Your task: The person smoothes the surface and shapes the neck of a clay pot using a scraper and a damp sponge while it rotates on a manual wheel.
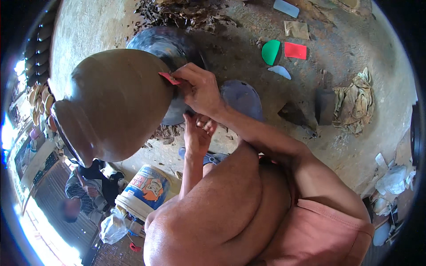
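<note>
A large brown clay pot (120, 97) with a flared rim shows on the left, its rim toward the lower left and its narrow base by a dark, motion-blurred potter's wheel (155, 37). My right hand (202, 88) pinches a small red flat scraper (170, 79) whose edge meets the pot wall near the base. Below it, my left hand (198, 135) is raised beside the pot, thumb apart from loosely bent, slightly blurred fingers. I see nothing held in it. Part of the wheel is hidden behind the pot and my right hand.
Green half-round (270, 52), red rectangular (295, 50) and pale blue flat pieces (279, 72) lie on the floor. A crumpled cloth (355, 104) sits by a dark block (325, 106). Clay shavings (177, 15) pile at the top. A bucket (148, 186) and another person (86, 195) are lower left.
</note>
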Motion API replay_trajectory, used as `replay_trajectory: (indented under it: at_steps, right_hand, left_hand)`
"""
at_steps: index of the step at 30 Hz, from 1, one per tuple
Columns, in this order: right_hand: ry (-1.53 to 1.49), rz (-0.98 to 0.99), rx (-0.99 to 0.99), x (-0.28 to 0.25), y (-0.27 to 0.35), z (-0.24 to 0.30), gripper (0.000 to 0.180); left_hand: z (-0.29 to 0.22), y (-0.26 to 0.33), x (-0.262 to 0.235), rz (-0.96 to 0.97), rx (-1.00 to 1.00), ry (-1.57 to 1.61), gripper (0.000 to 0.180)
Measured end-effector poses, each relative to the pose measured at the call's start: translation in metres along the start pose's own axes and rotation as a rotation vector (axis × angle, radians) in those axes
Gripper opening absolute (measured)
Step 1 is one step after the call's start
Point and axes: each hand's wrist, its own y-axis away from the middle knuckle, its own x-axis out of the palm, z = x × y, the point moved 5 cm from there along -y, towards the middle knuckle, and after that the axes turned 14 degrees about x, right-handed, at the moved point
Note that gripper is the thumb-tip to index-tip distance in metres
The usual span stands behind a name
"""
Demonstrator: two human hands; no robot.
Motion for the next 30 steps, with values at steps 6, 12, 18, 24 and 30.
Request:
replay_trajectory:
  at_steps: [6, 12, 18, 24, 30]
  right_hand:
    - [0.007, -0.019, 0.004, -0.002, -0.012, -0.005, 0.030]
    - [0.033, 0.004, 0.037, 0.006, -0.011, -0.005, 0.028]
    - [0.030, -0.025, 0.032, 0.001, -0.012, -0.011, 0.029]
    - [-0.025, -0.009, 0.060, 0.000, 0.007, -0.023, 0.029]
    - [0.027, 0.050, 0.046, -0.010, 0.012, -0.010, 0.031]
  left_hand:
    - [-0.078, -0.028, -0.074, -0.438, 0.289, 0.004, 0.092]
    - [-0.025, -0.037, -0.066, -0.425, 0.383, 0.067, 0.082]
    - [-0.024, 0.002, 0.000, -0.418, 0.076, 0.089, 0.107]
    - [-0.093, -0.047, -0.084, -0.532, 0.298, 0.008, 0.089]
    - [-0.128, -0.091, -0.114, -0.109, 0.446, -0.059, 0.076]
